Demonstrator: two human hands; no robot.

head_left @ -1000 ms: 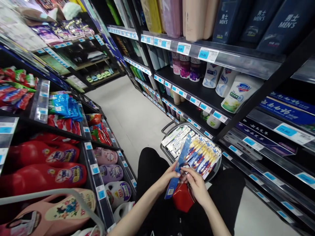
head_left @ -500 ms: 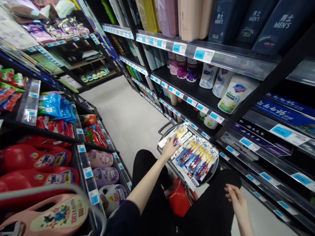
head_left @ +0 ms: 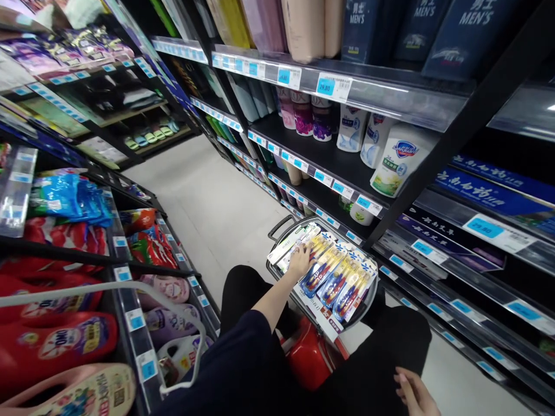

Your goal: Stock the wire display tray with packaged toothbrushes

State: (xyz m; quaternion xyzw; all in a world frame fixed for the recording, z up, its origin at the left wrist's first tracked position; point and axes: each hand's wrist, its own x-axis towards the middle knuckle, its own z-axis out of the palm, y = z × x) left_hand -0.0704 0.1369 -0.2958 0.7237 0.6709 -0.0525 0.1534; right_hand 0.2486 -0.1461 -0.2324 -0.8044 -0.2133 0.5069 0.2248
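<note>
A dark-rimmed basket (head_left: pixel 376 297) stands between my knees, with several blister packs of toothbrushes (head_left: pixel 338 277) lying side by side on top. The brushes have yellow, blue and red parts. My left hand (head_left: pixel 300 260) is at the left end of this row, its fingers curled at the edge of the leftmost toothbrush pack. White flat packages (head_left: pixel 284 254) lie under and beside that hand. Low at the right, near my knee, my right hand (head_left: pixel 414 393) hangs with loosely bent fingers and nothing in them; the frame cuts off part of it.
A shelf of bottles (head_left: pixel 401 159) and toothpaste boxes (head_left: pixel 489 190) rises at the right. Detergent bottles (head_left: pixel 65 341) and bagged goods (head_left: pixel 69 199) fill the left shelf. A pale curved tube (head_left: pixel 173 306) crosses the lower left. Below the basket is a red object (head_left: pixel 306 358); pale floor (head_left: pixel 208 190) runs ahead.
The toothbrush pack in my left hand has come down level beside the others in the row. My right hand has dropped lower in view. The camera view has shifted slightly.
</note>
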